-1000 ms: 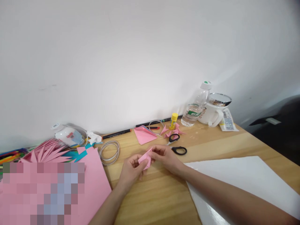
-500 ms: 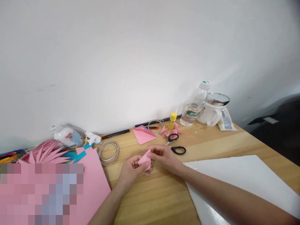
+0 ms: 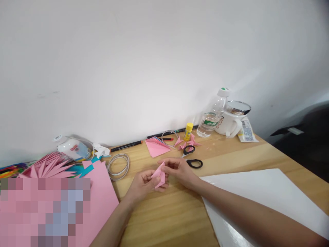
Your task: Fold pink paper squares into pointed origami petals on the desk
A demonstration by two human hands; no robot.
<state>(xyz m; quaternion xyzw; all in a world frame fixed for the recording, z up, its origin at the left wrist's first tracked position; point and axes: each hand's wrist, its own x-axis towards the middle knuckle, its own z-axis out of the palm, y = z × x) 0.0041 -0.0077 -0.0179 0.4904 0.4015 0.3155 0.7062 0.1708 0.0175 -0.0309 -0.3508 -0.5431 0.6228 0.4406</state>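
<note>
A small folded piece of pink paper (image 3: 160, 177) is held between both hands above the wooden table. My left hand (image 3: 144, 183) pinches its lower left side with thumb and fingers. On its upper right edge, the thumb and fingers of my right hand (image 3: 179, 170) are closed. Black-handled scissors (image 3: 194, 163) lie just beyond the right hand. Several small folded pink paper pieces (image 3: 191, 142) are gathered by a yellow glue stick (image 3: 188, 131). A stack of pink paper squares (image 3: 156, 147) lies behind my hands.
White board (image 3: 257, 199) covers the right of the table (image 3: 164, 219); pink sheets (image 3: 102, 195) lie left. At the back are a water bottle (image 3: 208, 123), a white mug (image 3: 227, 125), a black marker (image 3: 125, 146) and a coiled cable (image 3: 118, 166). A white bottle (image 3: 74, 149) lies on its side.
The folded pink paper has opened a little at its lower end, and my left thumb has shifted on it. The right hand keeps its grip nearly unchanged.
</note>
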